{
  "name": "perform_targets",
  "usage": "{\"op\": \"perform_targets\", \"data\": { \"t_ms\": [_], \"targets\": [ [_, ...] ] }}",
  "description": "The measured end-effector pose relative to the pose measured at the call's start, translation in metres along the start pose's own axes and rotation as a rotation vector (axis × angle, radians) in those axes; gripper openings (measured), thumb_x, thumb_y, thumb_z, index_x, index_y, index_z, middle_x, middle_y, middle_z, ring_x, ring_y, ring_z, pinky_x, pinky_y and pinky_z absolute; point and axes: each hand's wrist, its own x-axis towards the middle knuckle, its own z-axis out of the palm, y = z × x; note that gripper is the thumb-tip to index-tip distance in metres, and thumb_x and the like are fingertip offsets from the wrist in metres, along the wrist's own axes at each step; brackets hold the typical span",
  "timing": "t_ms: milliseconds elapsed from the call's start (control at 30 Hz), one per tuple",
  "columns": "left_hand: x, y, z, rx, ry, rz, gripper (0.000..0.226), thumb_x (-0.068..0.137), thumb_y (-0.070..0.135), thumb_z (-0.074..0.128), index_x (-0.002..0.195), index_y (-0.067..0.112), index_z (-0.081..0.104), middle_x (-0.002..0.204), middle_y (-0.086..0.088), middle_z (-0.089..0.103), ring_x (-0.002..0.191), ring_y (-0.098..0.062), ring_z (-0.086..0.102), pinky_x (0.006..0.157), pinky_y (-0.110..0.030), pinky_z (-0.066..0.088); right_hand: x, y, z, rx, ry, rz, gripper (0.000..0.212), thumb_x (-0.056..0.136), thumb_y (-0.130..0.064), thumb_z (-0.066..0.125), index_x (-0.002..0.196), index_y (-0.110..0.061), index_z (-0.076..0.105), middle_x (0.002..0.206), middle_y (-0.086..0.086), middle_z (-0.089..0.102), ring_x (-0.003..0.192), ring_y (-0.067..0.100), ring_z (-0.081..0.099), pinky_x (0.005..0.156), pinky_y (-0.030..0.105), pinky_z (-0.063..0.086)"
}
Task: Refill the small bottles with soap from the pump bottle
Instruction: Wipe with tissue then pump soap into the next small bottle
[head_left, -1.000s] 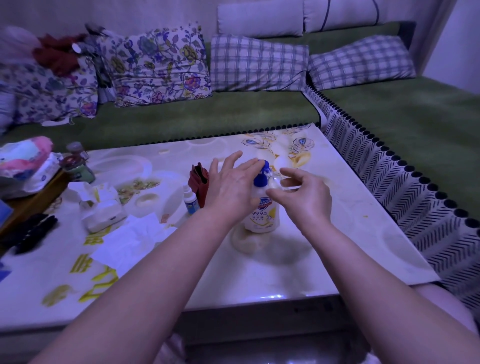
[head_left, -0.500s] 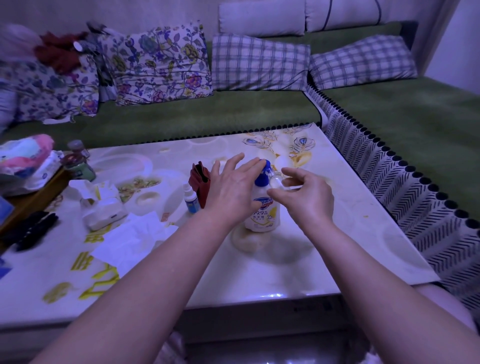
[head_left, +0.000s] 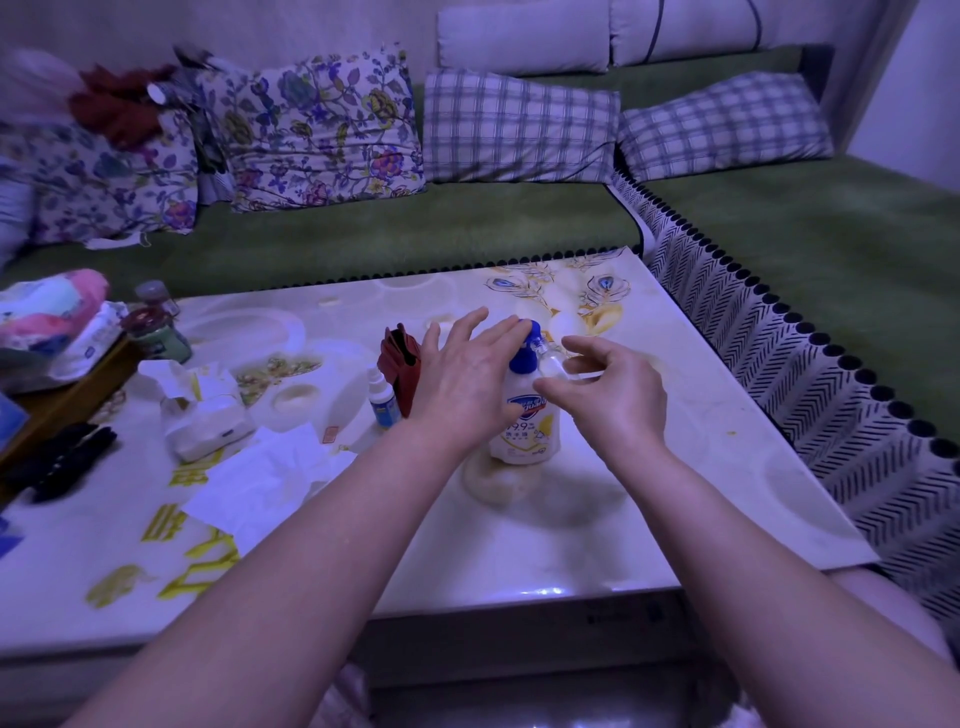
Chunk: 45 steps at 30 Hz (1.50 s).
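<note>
Mid-frame, the left hand (head_left: 467, 384), grip open and fingers flat, is pressing the pump bottle (head_left: 524, 426). The right hand (head_left: 613, 395) is pinching what seems a clear small bottle (head_left: 553, 364) at the nozzle. Any misalignment is risking soap dripping onto the surface (head_left: 675, 493).

pump btl (head_left: 525, 434) mid table (head_left: 649, 519), dropper btl (head_left: 383, 404) + wallet (head_left: 399, 358) just left, tissue pack (head_left: 208, 423) further left.

Both forearms are reaching forward, left hand (head_left: 467, 379) lying flat with fingers spread, right hand (head_left: 618, 395) pinching a small bottle (head_left: 553, 364) between thumb and fingers.
</note>
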Motion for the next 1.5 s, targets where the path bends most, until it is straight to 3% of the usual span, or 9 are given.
{"op": "perform_targets", "data": {
  "t_ms": [800,1033,1500],
  "targets": [
    [-0.007,0.004,0.012,0.081,0.029,0.016,0.079,0.081,0.039,0.066,0.147,0.03,0.024,0.153,0.014,0.028,0.144,-0.019,0.01,0.114,-0.051,0.005,-0.006,0.01,0.004,0.002,0.005,0.019,0.044,0.069,-0.037,0.077,0.111,-0.036,0.066,0.089,-0.016,0.066,0.08,0.002,0.064,0.074,0.02,0.038],
    [0.0,0.001,0.002,0.012,0.026,0.014,0.077,0.077,0.048,0.067,0.143,0.033,0.03,0.149,0.017,0.033,0.145,-0.018,0.008,0.113,-0.052,0.005,-0.002,0.004,0.005,-0.021,0.009,-0.005,0.046,0.068,-0.036,0.077,0.113,-0.036,0.065,0.092,-0.016,0.066,0.083,0.003,0.065,0.077,0.023,0.042],
    [-0.001,0.002,0.003,0.006,0.011,-0.008,0.083,0.076,0.047,0.068,0.146,0.033,0.025,0.153,0.016,0.028,0.145,-0.016,0.008,0.113,-0.053,0.007,-0.002,0.002,0.002,-0.021,0.013,-0.002,0.048,0.067,-0.036,0.078,0.113,-0.037,0.065,0.089,-0.016,0.066,0.083,0.004,0.065,0.081,0.026,0.045]
  ]
}}
